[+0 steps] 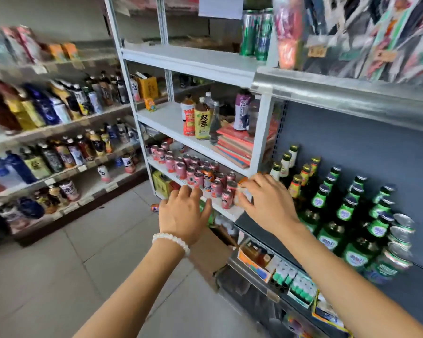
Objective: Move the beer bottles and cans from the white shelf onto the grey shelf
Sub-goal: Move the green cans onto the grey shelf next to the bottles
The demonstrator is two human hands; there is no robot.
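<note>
1. Many green beer bottles (344,213) already stand in rows on the grey shelf (352,132), with a few silver-topped cans (401,230) stacked at their right end, so I judge that a good part of the task is done.
2. Two tall green cans (257,32) are on an upper board of the white shelf (193,57); they look like beer, so some work remains.
3. The lower board holds many small pink cans (193,172), probably a soft drink.
4. The right hand (266,201) reaches to the board's front corner; its fingers curl beside an orange-topped can, but blur hides whether they grip it.
5. The left hand (183,215) has spread fingers at the board's edge and holds nothing.
</note>
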